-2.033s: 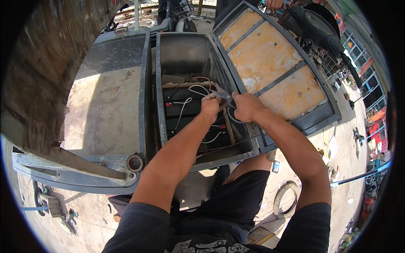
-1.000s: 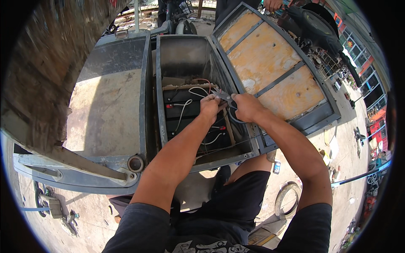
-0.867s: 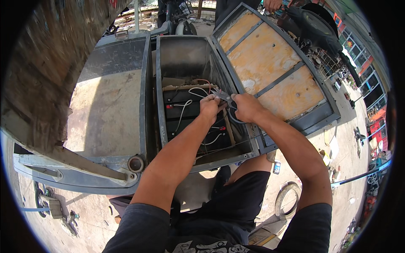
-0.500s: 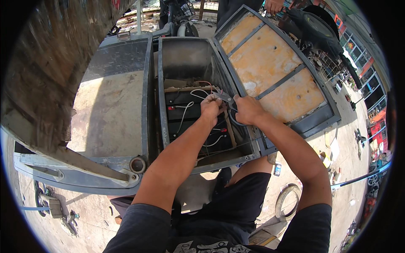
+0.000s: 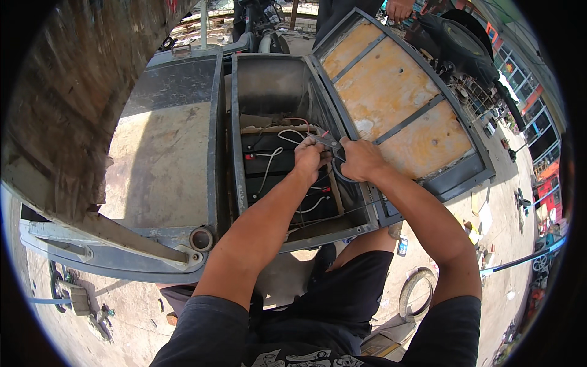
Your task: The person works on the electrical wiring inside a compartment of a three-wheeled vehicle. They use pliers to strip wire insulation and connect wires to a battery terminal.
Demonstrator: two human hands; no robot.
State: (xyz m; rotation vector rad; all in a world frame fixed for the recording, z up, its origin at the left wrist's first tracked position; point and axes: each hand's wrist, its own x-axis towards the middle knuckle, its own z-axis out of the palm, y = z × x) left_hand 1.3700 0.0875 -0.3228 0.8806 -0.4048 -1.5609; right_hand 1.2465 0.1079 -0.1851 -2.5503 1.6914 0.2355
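My right hand (image 5: 361,159) is closed round a pair of dark-handled scissors (image 5: 331,142), one curved handle showing below the fingers. Their grey blades point left to my left hand (image 5: 309,160), whose fingers are pinched together at the blade tips. What those fingers hold is hidden, though thin wires run close by. Both hands are over an open metal box (image 5: 264,78) holding several black batteries (image 5: 284,162). White cables (image 5: 268,160) loop across the batteries, and a red terminal (image 5: 249,156) shows on the left. A reddish wire (image 5: 296,118) lies behind my left hand.
The box's hinged lid (image 5: 397,85), lined with stained board, leans open to the right. A flat metal-framed panel (image 5: 162,159) lies left, below a raised worn board (image 5: 61,92). A tyre (image 5: 417,293) rests on the ground; another person's hand (image 5: 399,9) shows at the top.
My left hand has shifted slightly right against the scissors, its fingers moving a little. The right hand keeps its grip almost in place. The view has shifted slightly.
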